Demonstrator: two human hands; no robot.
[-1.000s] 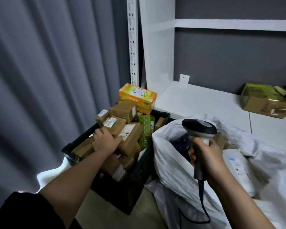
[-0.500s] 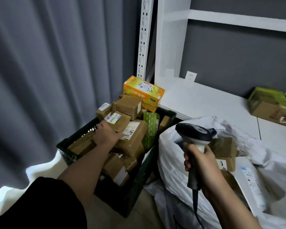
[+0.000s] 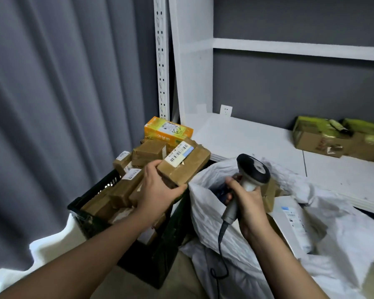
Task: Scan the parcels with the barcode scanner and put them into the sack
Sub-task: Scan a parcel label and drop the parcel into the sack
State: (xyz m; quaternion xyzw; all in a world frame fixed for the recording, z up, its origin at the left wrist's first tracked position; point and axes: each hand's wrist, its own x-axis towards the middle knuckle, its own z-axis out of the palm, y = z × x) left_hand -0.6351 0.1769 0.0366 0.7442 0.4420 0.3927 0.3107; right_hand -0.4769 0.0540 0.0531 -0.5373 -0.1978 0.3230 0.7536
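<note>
My left hand (image 3: 158, 192) grips a brown parcel (image 3: 185, 164) above the black crate (image 3: 108, 214), label up, its long axis running up-right. My right hand (image 3: 247, 203) clasps the scanner (image 3: 249, 175), head tilted leftward, over the white sack (image 3: 235, 244).

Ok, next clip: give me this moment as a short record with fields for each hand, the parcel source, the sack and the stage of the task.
left hand: left hand holds a brown parcel above the crate, barcode label facing up
right hand: right hand grips the barcode scanner by its handle, head near the parcel
parcel source: black crate piled with brown parcels; an orange box at the back
sack: white sack open, parcels already inside
stage: parcel lifted, not yet in the sack
</note>
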